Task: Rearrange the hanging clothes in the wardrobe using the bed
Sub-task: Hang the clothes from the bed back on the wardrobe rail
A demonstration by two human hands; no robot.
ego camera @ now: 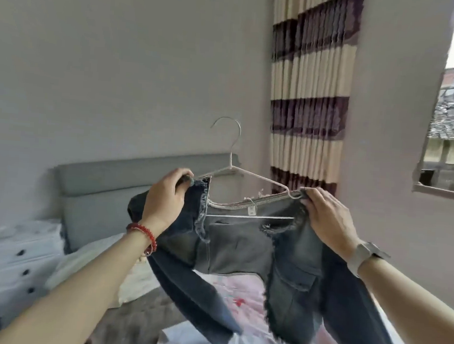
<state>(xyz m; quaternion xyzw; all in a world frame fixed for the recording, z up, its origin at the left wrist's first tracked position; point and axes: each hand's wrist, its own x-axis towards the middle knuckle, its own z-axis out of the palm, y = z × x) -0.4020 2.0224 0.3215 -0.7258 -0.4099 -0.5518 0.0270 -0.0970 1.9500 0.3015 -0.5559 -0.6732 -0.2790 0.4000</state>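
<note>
Above the bed point(277, 306): denim jacket point(289, 261) on wire hanger point(231, 169), shoulders gripped by curled left hand point(168, 197) and right hand point(325, 217).

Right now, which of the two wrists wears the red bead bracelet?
The left wrist: the red bead bracelet sits just below the left hand. The right wrist, below the right hand, carries a pale watch instead.
</note>
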